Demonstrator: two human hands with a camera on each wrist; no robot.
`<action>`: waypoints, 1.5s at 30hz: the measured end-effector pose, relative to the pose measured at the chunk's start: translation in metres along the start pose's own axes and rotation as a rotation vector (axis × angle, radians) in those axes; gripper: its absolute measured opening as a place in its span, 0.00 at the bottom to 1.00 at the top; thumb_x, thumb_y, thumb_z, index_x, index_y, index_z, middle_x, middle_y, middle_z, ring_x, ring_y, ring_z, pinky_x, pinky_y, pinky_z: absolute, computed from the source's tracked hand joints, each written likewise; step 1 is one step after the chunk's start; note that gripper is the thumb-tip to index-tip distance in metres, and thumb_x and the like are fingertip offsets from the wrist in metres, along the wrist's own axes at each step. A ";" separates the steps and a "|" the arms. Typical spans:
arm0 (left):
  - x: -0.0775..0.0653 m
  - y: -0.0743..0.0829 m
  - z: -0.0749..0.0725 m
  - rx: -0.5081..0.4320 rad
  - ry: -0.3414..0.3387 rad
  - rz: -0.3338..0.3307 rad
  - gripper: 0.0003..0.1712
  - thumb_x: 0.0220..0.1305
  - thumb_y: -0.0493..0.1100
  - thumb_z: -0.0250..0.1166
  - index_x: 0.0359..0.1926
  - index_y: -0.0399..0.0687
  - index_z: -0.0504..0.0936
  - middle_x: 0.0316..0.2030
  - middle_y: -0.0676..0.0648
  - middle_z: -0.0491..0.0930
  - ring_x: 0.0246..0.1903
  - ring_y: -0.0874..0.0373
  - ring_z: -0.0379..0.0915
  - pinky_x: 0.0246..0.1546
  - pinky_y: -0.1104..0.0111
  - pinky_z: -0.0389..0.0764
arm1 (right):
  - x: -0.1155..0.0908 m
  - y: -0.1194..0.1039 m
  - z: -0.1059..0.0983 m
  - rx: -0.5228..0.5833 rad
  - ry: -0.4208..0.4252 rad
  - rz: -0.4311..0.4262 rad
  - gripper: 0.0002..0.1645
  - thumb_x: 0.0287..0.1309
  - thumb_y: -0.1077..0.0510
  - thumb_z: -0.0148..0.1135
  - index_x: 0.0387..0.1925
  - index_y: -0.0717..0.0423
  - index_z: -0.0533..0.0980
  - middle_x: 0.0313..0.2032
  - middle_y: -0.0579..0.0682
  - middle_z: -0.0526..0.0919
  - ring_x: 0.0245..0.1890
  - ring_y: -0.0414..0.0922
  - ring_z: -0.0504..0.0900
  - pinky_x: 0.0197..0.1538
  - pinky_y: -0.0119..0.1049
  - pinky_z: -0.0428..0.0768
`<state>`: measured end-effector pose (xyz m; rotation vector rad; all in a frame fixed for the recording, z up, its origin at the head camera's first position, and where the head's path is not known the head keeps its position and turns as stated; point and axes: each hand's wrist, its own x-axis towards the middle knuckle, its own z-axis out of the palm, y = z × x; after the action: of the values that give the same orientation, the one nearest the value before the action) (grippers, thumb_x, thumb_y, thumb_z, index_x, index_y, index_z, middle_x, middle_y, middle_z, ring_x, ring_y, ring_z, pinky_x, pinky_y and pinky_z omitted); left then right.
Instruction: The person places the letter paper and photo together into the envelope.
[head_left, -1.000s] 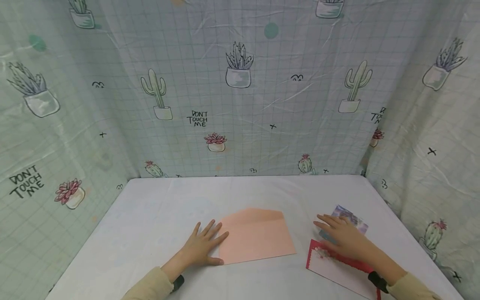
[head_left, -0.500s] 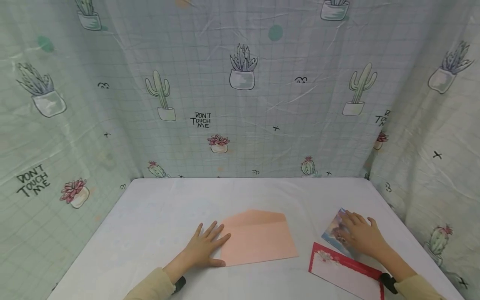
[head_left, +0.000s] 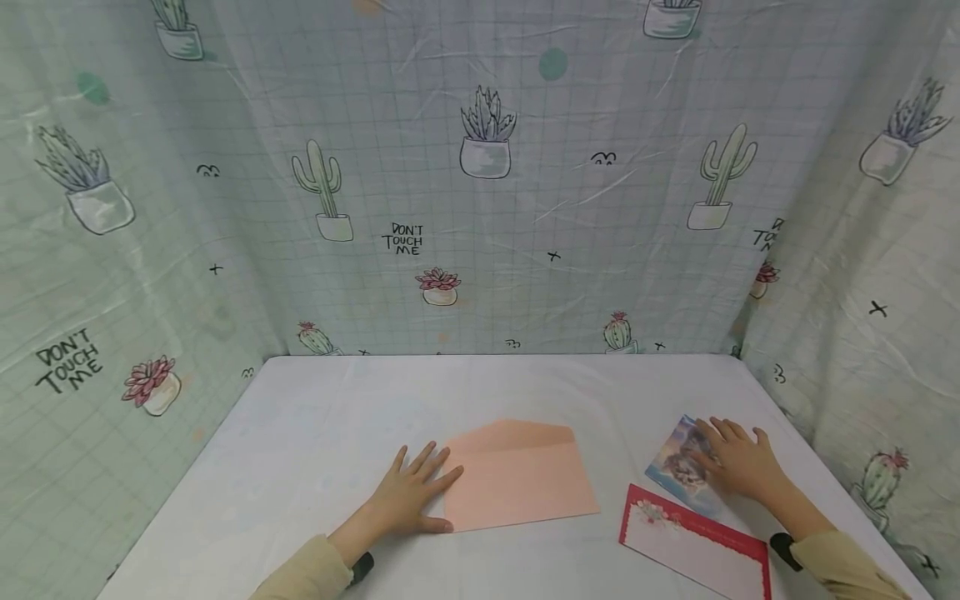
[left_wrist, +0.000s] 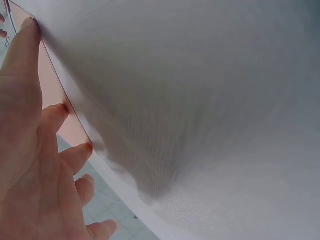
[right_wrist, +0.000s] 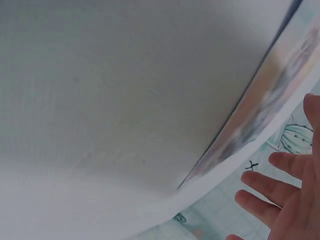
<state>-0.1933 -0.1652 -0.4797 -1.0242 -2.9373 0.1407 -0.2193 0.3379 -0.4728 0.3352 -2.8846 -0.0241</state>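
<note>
A peach envelope (head_left: 521, 479) lies in the middle of the white table, its pointed flap raised at the far side. My left hand (head_left: 405, 496) rests on its left edge with fingers spread; in the left wrist view the thumb and some fingertips of that hand (left_wrist: 45, 130) touch the edge. To the right lies a glossy picture card (head_left: 678, 462), blue and orange with a blurry animal-like picture. My right hand (head_left: 738, 462) is over the card's right side, fingers loosely bent. In the right wrist view, that hand (right_wrist: 295, 195) appears apart from the card (right_wrist: 255, 117).
A pink envelope with a red border and flower print (head_left: 693, 546) lies just in front of the picture card. The white table (head_left: 360, 400) is enclosed by a cactus-print cloth (head_left: 525, 208) at the back and both sides.
The picture card has come to lie at a different angle with its picture side showing. My right hand has moved right, uncovering most of it. My left hand has stayed put.
</note>
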 end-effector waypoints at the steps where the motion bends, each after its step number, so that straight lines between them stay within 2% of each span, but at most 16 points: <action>1: 0.000 0.000 0.000 -0.001 -0.001 -0.001 0.46 0.48 0.72 0.52 0.65 0.58 0.59 0.66 0.43 0.56 0.66 0.42 0.48 0.58 0.40 0.54 | 0.001 0.001 0.002 -0.003 -0.009 0.001 0.34 0.47 0.45 0.61 0.51 0.62 0.69 0.50 0.67 0.73 0.50 0.63 0.68 0.49 0.68 0.59; 8: -0.001 0.000 0.001 -0.017 -0.006 0.001 0.45 0.48 0.72 0.52 0.65 0.58 0.59 0.66 0.43 0.56 0.66 0.42 0.48 0.58 0.40 0.54 | 0.007 0.006 0.011 0.001 -0.093 0.023 0.38 0.51 0.38 0.55 0.52 0.64 0.68 0.46 0.65 0.74 0.49 0.62 0.69 0.49 0.68 0.60; 18: 0.000 0.004 -0.003 -0.035 -0.003 0.017 0.45 0.49 0.71 0.53 0.64 0.56 0.60 0.66 0.42 0.57 0.65 0.41 0.50 0.58 0.40 0.55 | 0.008 0.007 0.018 0.005 -0.095 0.014 0.41 0.49 0.36 0.56 0.53 0.64 0.68 0.40 0.65 0.73 0.45 0.62 0.70 0.42 0.62 0.63; 24: 0.001 0.004 -0.004 -0.023 -0.003 0.014 0.45 0.49 0.71 0.53 0.64 0.56 0.60 0.66 0.42 0.57 0.65 0.42 0.50 0.58 0.40 0.55 | 0.008 0.008 0.021 0.017 -0.088 0.024 0.41 0.48 0.36 0.57 0.52 0.65 0.68 0.40 0.66 0.72 0.44 0.63 0.70 0.41 0.61 0.64; 34: 0.000 0.002 -0.001 -0.020 -0.003 0.013 0.45 0.48 0.72 0.52 0.64 0.57 0.60 0.66 0.42 0.57 0.65 0.42 0.50 0.57 0.39 0.55 | 0.012 0.012 0.022 -0.040 -0.026 0.027 0.50 0.41 0.32 0.61 0.49 0.74 0.66 0.40 0.69 0.70 0.41 0.65 0.70 0.37 0.62 0.66; 45: 0.001 0.000 -0.005 -0.039 -0.007 0.010 0.45 0.48 0.71 0.54 0.65 0.55 0.60 0.66 0.41 0.56 0.65 0.41 0.49 0.57 0.39 0.55 | 0.019 0.014 0.023 -0.073 0.096 -0.010 0.48 0.33 0.34 0.67 0.43 0.71 0.68 0.35 0.65 0.68 0.36 0.61 0.69 0.32 0.56 0.66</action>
<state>-0.1934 -0.1639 -0.4744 -1.0457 -2.9531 0.0871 -0.2456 0.3469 -0.4903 0.3276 -2.7793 -0.1117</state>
